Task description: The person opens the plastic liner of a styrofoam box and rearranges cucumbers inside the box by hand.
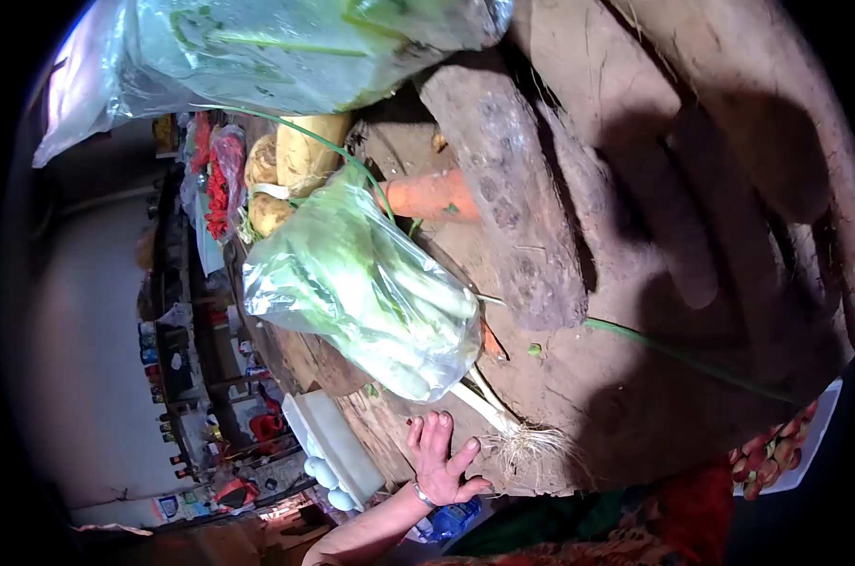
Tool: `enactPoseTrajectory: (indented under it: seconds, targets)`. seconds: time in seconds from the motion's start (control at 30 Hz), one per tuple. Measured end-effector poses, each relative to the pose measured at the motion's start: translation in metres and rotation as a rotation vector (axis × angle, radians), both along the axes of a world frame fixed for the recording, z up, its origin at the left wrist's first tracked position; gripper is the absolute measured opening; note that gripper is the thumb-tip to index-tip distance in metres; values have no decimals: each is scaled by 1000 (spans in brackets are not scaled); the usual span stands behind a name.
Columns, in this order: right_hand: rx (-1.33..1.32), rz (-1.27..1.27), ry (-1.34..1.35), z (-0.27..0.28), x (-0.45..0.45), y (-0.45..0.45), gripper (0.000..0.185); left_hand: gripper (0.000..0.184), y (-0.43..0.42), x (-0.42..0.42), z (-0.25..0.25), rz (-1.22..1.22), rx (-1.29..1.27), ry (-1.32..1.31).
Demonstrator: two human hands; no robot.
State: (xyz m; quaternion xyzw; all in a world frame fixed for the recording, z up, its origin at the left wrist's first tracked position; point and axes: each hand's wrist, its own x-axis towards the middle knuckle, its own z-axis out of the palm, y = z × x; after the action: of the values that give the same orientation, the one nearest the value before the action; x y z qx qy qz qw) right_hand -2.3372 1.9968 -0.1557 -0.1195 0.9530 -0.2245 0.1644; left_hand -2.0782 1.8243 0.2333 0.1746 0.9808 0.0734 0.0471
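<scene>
Neither my left hand nor my right hand shows in the head view. A large clear plastic bag [286, 57] of leafy greens fills the top edge, close to the camera; whatever supports it is out of frame. On the brown tabletop [635, 415] lies a smaller clear bag [361, 283] of pale green leafy vegetables. Beside it are a carrot [437, 196] and a thick grey-brown root [508, 189]. White stalks with stringy roots [531, 443] stick out below the smaller bag. Another person's hand [442, 464], fingers spread, is near these stalks and holds nothing visible.
More long brown roots [597, 57] lie toward the right, partly in shadow. Yellowish root vegetables [305, 156] sit behind the smaller bag. A white tray [338, 443] stands near bluish eggs [322, 472]. Reddish bulbs [772, 453] fill a white container at lower right. Stocked shelves [182, 396] line the wall.
</scene>
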Motion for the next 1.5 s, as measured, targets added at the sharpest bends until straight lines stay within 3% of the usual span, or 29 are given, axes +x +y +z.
enactPoseTrajectory:
  seconds: [0.2, 0.47, 0.5, 0.57, 0.63, 0.67, 0.8, 1.03, 1.1, 1.13, 1.2, 1.3, 1.4, 1.47, 1.5]
  targets:
    - [-87, 1, 50, 9, 56, 25, 23, 69, 1, -3, 0, -13, -8, -1]
    - [-246, 94, 1, 85, 251, 91, 23, 70, 7, -8, 3, -53, -44, 40]
    - [-355, 38, -74, 97, 277, 99, 23, 70, 7, -9, 2, -58, -41, 50]
    - [-953, -329, -403, 116, 329, 112, 23, 69, 11, -12, 5, -66, -47, 54]
    - [-681, -100, -249, 145, 364, 127, 23, 68, 13, -13, 5, -75, -35, 60]
    - [-141, 261, -30, 166, 376, 134, 23, 67, 16, -15, 7, -85, -42, 79]
    - [-185, 213, -128, 219, 418, 143, 20, 65, 19, -13, 12, -90, -61, 115]
    - [-123, 46, 43, 291, 489, 124, 19, 64, 16, -5, 18, -78, 20, 126]
    - [40, 91, 56, 315, 514, 121, 19, 68, 25, 13, 34, -122, 53, 251]
    - [-1, 102, 48, 322, 528, 120, 19, 77, 36, 33, 45, -213, 135, 262]
    - [-56, 82, 39, 344, 557, 113, 17, 88, 60, 86, 56, -414, 275, -28]
    - [-110, 125, 23, 380, 594, 96, 20, 108, 72, 175, 48, -498, 54, -283]
    - [-117, 156, 28, 410, 636, 71, 23, 103, 30, 231, 12, -385, -40, -462]
    - [-111, 158, 130, 420, 662, 53, 26, 88, -9, 260, -12, -56, -166, -772]
    - [-109, 162, 133, 422, 670, 43, 26, 88, -33, 278, -29, -53, -163, -769]
